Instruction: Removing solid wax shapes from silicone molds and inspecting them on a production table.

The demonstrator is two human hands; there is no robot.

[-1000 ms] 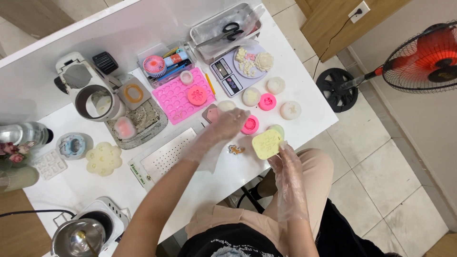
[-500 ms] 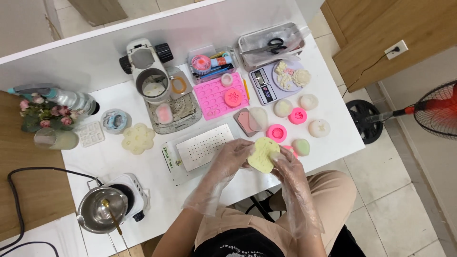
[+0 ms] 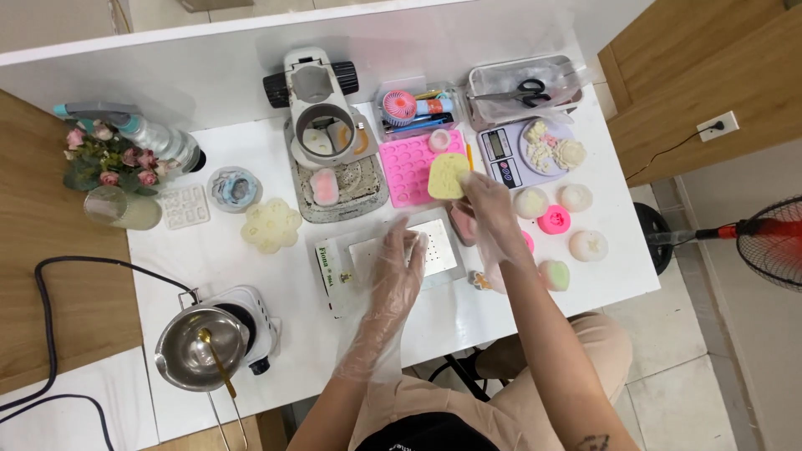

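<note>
The right hand, in a clear glove, grips a pale yellow mould just over a pink dimpled mould sheet.

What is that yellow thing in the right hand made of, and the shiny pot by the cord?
The yellow mould in the right hand looks like soft matte silicone: it has pressed-in shapes and rounded edges, though rubbery plastic is possible. The pot looks like polished metal, likely steel, since it shines and mirrors light.
</note>
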